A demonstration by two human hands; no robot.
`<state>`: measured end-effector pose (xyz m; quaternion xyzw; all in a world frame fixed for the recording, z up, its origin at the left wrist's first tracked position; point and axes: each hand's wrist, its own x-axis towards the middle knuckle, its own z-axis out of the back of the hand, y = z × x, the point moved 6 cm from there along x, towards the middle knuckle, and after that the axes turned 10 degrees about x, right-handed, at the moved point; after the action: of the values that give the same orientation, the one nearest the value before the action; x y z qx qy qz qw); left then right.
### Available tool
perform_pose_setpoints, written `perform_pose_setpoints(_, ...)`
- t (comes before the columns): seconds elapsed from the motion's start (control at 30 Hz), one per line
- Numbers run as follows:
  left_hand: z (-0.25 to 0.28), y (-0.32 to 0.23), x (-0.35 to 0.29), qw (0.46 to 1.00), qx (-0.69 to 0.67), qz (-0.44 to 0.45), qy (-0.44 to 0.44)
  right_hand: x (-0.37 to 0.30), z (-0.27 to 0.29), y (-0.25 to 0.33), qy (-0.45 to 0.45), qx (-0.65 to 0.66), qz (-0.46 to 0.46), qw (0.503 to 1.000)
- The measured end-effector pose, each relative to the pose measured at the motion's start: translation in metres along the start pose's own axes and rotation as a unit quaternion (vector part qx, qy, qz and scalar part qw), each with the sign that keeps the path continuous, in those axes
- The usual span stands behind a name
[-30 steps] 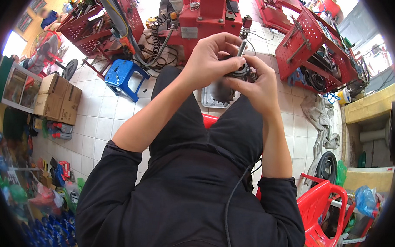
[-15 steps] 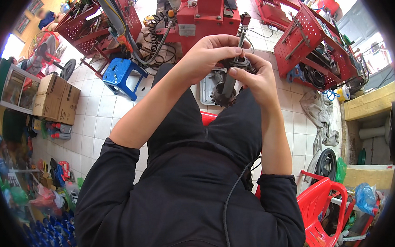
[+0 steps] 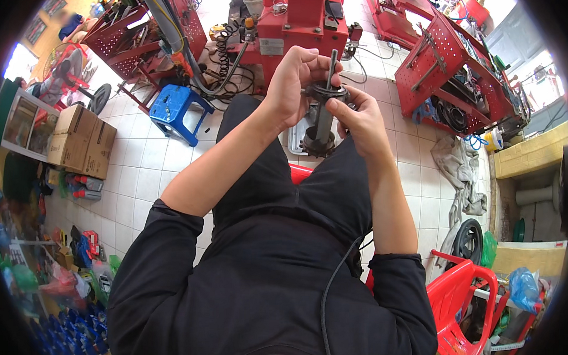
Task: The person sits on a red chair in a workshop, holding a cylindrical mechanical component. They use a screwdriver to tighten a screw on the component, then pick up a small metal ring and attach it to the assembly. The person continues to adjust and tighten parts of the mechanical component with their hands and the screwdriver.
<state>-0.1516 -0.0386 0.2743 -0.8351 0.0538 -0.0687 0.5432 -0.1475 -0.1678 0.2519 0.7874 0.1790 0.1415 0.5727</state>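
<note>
A dark metal shaft part (image 3: 324, 124) hangs upright over my lap, with a round flange at its top and a toothed ring round its lower end. A thin metal rod (image 3: 333, 65) stands up out of the flange. My right hand (image 3: 363, 117) grips the part just below the flange, its thumb pressed on the near side. On the other side, my left hand (image 3: 291, 89) has its fingers curled behind the rod, against it, with the thumb raised off. A pale metal tray (image 3: 294, 139) shows partly behind the part, between my knees.
A red machine stand (image 3: 295, 37) rises ahead, with coiled cables at its left. A blue stool (image 3: 179, 108) and cardboard boxes (image 3: 79, 139) are on the left. At right stand a red tool cart (image 3: 450, 89) and a red plastic chair (image 3: 464, 309); grey cloth (image 3: 457, 168) lies on the floor.
My left thumb has come off the rod and its hand has turned upward. The part has shifted slightly left and stands more upright, with my right hand still on it.
</note>
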Motion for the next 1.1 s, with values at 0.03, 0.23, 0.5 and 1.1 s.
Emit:
perform_pose_setpoints(0.03, 0.002, 0.001, 0.001, 1.0, -0.011, 0.004, -0.008, -0.001, -0.002, 0.001, 0.01, -0.008, 0.007, 1.0)
perform_pose_setpoints(0.23, 0.007, -0.003, 0.003, 0.999, -0.007, 0.03, -0.019, -0.003, -0.011, 0.009, 0.068, -0.068, 0.017, 0.995)
perform_pose_setpoints(0.5, 0.006, -0.007, -0.001, 0.998, -0.012, 0.025, -0.059, -0.005, -0.014, 0.011, 0.053, -0.072, 0.006, 0.996)
perform_pose_setpoints(1.1, -0.015, -0.05, -0.028, 0.951, 0.149, -0.236, 0.133, -0.025, -0.032, 0.046, 0.013, -0.274, 0.254, 0.927)
